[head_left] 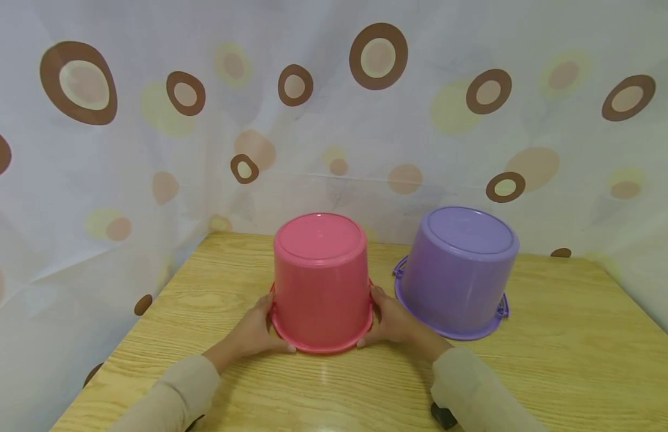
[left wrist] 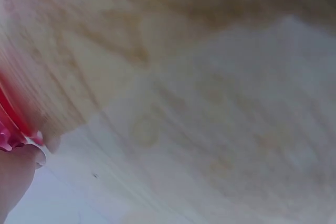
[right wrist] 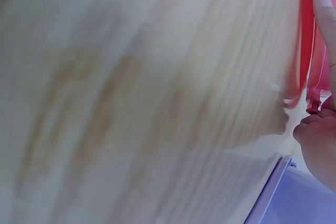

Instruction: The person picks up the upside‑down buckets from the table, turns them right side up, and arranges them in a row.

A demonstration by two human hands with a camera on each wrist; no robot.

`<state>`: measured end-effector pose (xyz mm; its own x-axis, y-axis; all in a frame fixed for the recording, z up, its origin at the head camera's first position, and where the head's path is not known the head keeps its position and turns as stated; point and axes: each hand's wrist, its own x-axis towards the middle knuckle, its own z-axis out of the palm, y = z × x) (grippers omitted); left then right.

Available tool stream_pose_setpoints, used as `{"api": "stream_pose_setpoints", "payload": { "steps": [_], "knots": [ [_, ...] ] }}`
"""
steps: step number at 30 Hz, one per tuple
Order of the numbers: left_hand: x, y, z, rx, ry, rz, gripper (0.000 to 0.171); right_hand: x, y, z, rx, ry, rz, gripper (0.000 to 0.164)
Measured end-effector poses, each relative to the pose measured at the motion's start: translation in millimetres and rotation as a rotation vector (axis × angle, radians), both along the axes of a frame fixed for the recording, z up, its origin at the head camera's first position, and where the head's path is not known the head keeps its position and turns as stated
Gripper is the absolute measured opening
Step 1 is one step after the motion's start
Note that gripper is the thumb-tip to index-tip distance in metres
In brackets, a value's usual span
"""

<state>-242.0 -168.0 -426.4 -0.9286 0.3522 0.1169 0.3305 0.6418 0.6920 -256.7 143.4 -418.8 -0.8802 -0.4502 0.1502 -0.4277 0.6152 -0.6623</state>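
Observation:
A pinkish-red bucket (head_left: 320,294) is upside down over the wooden table, its base facing up and its rim low. My left hand (head_left: 252,330) grips the rim on the left side, thumb toward the front. On the opposite side my right hand (head_left: 393,318) holds the same rim, its thumb also near the front. In the left wrist view, only fingertips (left wrist: 26,163) and a bit of red rim (left wrist: 13,114) show at the left edge. The right wrist view has the right hand's fingers (right wrist: 315,127) against the red bucket (right wrist: 315,72). Whether the rim touches the table, I cannot tell.
A purple bucket (head_left: 463,270), also upside down, stands close by on the right with its handle around the rim. The wooden table (head_left: 323,390) ends at a white curtain (head_left: 334,132) patterned with brown circles. A small black object (head_left: 443,416) shows by the right sleeve.

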Motion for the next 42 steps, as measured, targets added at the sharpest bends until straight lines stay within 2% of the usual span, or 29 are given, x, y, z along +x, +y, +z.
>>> {"api": "stream_pose_setpoints", "payload": {
  "steps": [7, 14, 16, 19, 26, 32, 36, 42],
  "knots": [
    [-2.3, -2, 3.2, 0.069, 0.022, -0.019, 0.113, 2.4, 2, 3.0, -0.067, 0.017, 0.020, 0.118],
    [-0.9, -4, 7.0, 0.098, 0.010, -0.047, 0.117, 9.2, 3, 5.4, -0.036, 0.032, -0.065, 0.118],
    [0.0, -5, 8.4, 0.114, -0.007, -0.041, 0.117, 11.7, 3, 6.5, -0.032, 0.067, -0.074, 0.117],
    [1.4, -6, 10.1, 0.114, -0.023, -0.003, 0.116, 15.2, 3, 10.1, -0.046, 0.072, -0.081, 0.115],
    [2.9, -6, 13.1, 0.112, -0.035, 0.057, 0.111, 15.4, 3, 14.1, -0.086, -0.043, -0.147, 0.108],
    [3.8, -6, 14.2, 0.133, -0.062, 0.083, 0.110, 16.5, 1, 16.8, -0.093, -0.026, -0.151, 0.103],
    [4.5, -6, 15.9, 0.172, -0.093, 0.091, 0.109, 17.4, 1, 17.6, -0.112, -0.014, -0.145, 0.101],
    [3.7, -6, 18.2, 0.272, -0.119, 0.059, 0.104, 16.8, 0, 17.0, -0.149, 0.024, -0.154, 0.096]
  ]
}}
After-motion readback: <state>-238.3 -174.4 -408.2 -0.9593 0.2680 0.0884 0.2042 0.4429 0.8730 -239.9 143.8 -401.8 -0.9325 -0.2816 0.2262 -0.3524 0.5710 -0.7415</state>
